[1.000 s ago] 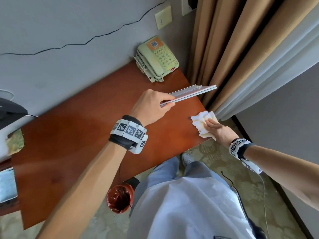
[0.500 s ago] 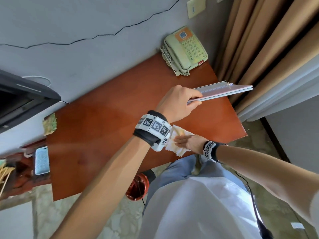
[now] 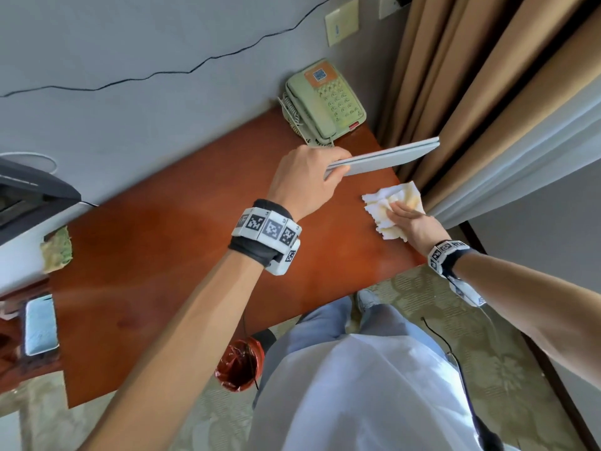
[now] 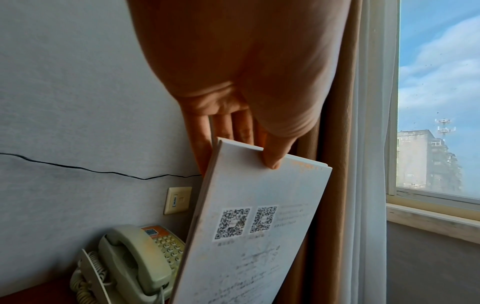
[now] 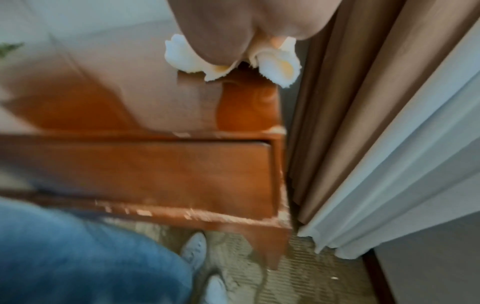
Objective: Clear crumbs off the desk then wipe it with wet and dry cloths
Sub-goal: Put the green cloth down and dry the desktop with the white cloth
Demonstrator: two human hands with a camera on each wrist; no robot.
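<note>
Back near the curtain, right hand (image 3: 410, 222) presses cloth (image 3: 392, 208); left hand (image 3: 304, 180) pinches QR-printed booklet (image 4: 255, 226).

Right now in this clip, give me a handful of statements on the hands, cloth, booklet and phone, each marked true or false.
1. The left hand holds the white booklet lifted above the desk. True.
2. The right hand presses the cloth near the curtain-side end of the desk. True.
3. The telephone handset is off its cradle. False: it sits on the phone.
4. The cloth is green. False: it is white with yellow patches.
5. The booklet's cover shows two QR codes. True.
</note>
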